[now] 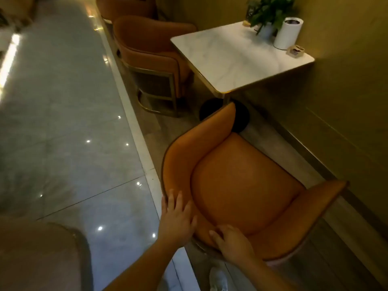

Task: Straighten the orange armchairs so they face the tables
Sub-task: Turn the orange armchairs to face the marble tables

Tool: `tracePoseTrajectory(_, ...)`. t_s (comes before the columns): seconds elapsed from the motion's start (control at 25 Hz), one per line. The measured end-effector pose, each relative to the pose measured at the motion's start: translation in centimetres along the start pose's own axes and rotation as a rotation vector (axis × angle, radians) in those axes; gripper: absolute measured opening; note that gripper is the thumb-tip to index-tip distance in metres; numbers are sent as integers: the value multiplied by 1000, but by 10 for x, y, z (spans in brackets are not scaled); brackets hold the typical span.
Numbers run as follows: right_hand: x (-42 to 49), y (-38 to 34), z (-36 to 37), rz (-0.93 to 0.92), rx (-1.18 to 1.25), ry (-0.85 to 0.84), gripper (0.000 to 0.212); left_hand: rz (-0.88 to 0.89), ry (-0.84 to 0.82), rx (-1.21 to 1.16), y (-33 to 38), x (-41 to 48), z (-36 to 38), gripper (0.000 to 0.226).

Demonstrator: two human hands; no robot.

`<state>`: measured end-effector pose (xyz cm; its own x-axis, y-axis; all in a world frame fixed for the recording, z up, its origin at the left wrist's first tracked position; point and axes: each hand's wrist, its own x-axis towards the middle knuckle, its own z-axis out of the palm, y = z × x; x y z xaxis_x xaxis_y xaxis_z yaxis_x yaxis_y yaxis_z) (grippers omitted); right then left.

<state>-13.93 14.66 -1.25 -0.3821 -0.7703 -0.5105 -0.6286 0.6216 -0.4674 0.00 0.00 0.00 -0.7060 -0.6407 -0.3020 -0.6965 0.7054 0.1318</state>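
**A:** Start with the hands. What have they got?

**B:** Both are on the back of the near armchair (241,185). The left hand (178,219) lies flat on the top of the backrest, fingers spread, pressing rather than gripping. The right hand (233,242) rests just beside it with its fingers curled over the rim; whether it clasps the rim firmly I cannot tell.

**A:** And where does that chair sit?

**B:** On the grey strip of floor between the pale border tile and the wall (346,122). It is skewed: its seat opens toward the wall, not the table (237,57). One arm tip points at the table's dark round base (212,110), the other nearly reaches the wall.

**A:** So what could go wrong?

**B:** Nearest first: a white shoe (218,278) stands right behind the chair, so pulling it back could bring a leg onto the foot. With one palm only lying flat, I judge a turn could let that hand slide off the smooth upholstery. Swinging the wrong way could scrape the far arm along the wall.

**A:** And further out?

**B:** The forward arm could knock the table base or catch under the near corner of the tabletop. A jolt there might topple the white cylinder (288,33) or the potted plant (268,15) at the far edge by the wall.

**A:** The other chair?

**B:** The second armchair (151,59) sits at the table's far-left side, well apart, and looks safe.
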Motion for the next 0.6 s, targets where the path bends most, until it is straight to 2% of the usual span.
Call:
tracePoseTrajectory(0.2,-2,3,22,92,36,100,47,180,58,124,-11,21,7,64)
tracePoseTrajectory(0.44,-8,-21,44,242,46,395,34,352,59,145,-29,31,7,69)
tracePoseTrajectory(0.6,-7,-26,54,307,-23,548,48,538,78,102,-42,48,6,70)
